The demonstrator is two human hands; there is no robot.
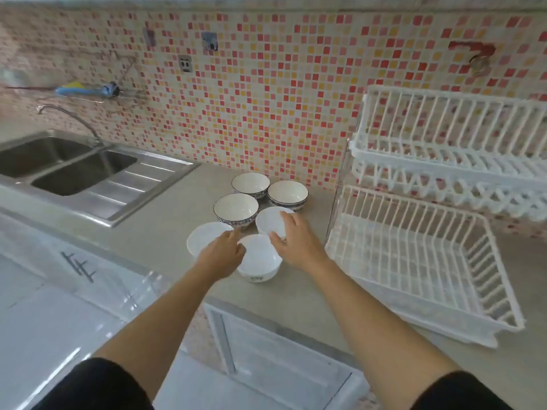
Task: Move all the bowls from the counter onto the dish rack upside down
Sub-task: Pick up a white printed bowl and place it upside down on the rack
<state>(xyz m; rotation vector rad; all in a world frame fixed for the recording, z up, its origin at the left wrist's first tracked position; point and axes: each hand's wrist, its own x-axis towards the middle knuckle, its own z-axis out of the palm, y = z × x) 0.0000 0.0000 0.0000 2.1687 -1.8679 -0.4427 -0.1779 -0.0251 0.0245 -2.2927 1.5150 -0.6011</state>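
Observation:
Several bowls stand upright in a cluster on the beige counter [165,232]. Three at the back have blue patterned rims, one being the left blue-rimmed bowl [236,209]. Three plain white ones sit nearer. My right hand [293,244] grips the rim of the white bowl on the right [270,221], thumb and fingers on either side. My left hand [223,253] lies over the left white bowl [204,236], fingers curled at its rim, next to the front white bowl [260,260]. The white two-tier dish rack [414,255] stands empty to the right.
A steel double sink [74,173] with a tap lies at the left. The mosaic-tiled wall [266,99] runs behind the counter. White cabinet doors [266,350] are below the counter's front edge.

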